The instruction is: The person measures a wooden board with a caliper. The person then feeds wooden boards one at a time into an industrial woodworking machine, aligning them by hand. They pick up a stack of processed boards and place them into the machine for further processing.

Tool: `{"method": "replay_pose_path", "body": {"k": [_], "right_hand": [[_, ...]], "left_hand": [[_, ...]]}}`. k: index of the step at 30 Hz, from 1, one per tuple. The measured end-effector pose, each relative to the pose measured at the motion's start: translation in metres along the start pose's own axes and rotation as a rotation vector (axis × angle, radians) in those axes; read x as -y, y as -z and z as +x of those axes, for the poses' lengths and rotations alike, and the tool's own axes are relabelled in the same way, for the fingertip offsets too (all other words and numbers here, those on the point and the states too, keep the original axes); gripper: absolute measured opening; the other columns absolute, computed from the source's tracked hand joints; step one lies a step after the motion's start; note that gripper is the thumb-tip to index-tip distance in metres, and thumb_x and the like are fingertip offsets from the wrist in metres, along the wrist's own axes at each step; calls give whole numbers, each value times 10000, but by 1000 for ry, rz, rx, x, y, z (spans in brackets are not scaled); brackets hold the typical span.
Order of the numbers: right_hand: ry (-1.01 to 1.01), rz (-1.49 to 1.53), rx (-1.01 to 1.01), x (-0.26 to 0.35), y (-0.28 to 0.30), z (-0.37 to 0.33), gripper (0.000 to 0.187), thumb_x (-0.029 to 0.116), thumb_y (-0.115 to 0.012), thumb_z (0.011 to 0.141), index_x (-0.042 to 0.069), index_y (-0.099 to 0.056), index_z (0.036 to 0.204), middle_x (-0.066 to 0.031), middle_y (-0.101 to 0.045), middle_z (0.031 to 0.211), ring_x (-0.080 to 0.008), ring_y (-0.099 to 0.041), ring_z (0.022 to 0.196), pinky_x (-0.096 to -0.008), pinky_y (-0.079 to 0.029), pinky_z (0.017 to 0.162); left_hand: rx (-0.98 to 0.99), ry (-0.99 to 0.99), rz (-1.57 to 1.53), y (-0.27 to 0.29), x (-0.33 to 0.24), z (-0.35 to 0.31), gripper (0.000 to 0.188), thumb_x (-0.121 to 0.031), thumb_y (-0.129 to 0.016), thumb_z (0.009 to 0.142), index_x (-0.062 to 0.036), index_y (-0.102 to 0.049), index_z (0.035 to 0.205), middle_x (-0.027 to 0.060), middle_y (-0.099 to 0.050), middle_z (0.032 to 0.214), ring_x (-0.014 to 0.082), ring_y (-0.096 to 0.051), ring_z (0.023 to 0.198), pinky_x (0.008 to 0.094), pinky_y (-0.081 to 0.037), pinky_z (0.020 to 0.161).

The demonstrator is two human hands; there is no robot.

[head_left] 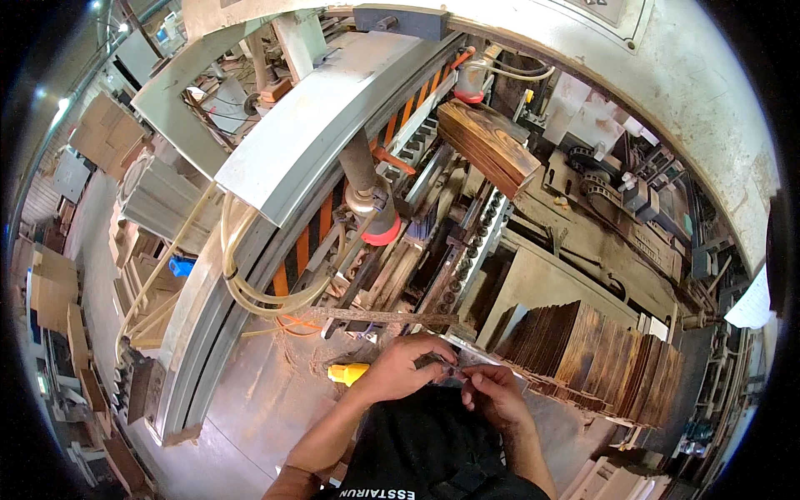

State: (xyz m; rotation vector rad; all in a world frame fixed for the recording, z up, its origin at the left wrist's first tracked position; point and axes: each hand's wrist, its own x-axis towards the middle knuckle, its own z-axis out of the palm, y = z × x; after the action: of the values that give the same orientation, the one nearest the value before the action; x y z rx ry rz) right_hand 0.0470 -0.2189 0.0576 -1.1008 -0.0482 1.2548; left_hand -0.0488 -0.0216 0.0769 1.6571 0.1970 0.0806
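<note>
In front of my dark apron [425,442], my left hand [408,367] and my right hand [497,393] are held close together with fingers bent. Both pinch at something small between the fingertips; it is too small and too covered to name. Just beyond the hands lies the near end of a woodworking machine's metal rail [479,258]. To the right of my right hand stands a long row of thin, dark-streaked wooden boards [587,358], on edge and pressed together.
A stack of brown boards [487,142] rests on the machine farther off. A red-bottomed cylinder [379,221] hangs from the white beam [300,125], with looping hoses [267,300] beside it. A yellow object [347,372] sits left of my hands. Pale wood pieces [617,483] lie at the lower right.
</note>
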Motion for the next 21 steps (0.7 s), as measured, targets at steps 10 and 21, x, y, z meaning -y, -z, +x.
{"method": "replay_pose_path", "body": {"k": [10,21], "right_hand": [[245,-82,-417,2,0,15,111,89,-610,854,16,-595,936,-94,-622,667,-150,-561,539,-266,-434,491],[107,-234,-322,-1,-21,44,156,149,-588,901,13,-593,978,-36,-622,687,-101,-577,605,-226,-435,527]], "left_hand": [[-312,-245,954,11,14,32,434,-173,-702,699,-64,-585,1102,97,-623,1024,267,-581,984,419,-372,954],[-299,-189,997,20,13,30,514,-258,-725,692,-26,-555,1118,122,-563,1045,273,-538,1027,484,-296,1015]]}}
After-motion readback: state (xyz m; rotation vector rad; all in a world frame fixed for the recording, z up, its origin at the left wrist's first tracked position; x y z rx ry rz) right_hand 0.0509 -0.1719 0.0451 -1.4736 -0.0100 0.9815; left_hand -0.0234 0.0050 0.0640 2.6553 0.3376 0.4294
